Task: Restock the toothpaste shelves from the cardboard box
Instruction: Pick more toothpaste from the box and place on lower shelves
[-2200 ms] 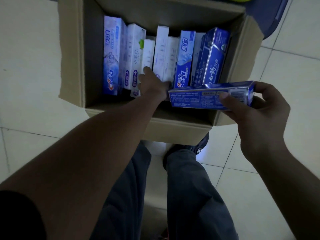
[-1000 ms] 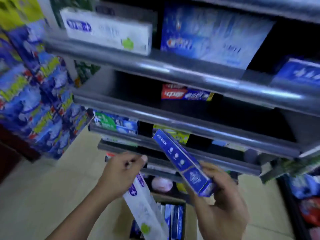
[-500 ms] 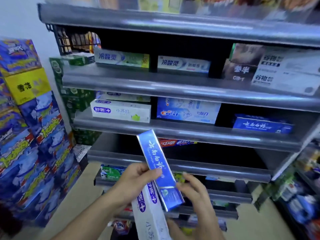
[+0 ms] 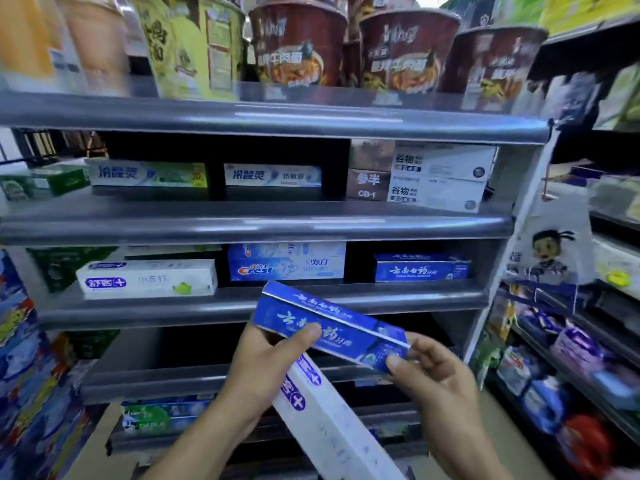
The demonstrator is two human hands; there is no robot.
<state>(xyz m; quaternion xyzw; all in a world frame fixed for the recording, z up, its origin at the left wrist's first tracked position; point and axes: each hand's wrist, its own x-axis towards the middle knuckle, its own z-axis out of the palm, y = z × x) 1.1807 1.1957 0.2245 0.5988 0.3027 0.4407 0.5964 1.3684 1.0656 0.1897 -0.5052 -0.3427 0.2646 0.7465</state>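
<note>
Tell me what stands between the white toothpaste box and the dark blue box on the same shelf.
A light blue Crest box stands between the white box and the dark blue box, in the head view.

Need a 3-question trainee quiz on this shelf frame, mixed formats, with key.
1. True or false: the left hand holds only the white box.
2. The shelf box that matches the blue box in the hands sits: A) left of the Crest box, B) right of it, C) one shelf above it.
3. Fill in: the right hand pinches the blue box at its ____ end.

Key: 1 false, its thumb also presses the blue box. 2 B, the matching box lies at the right of that shelf. 3 right.
</note>
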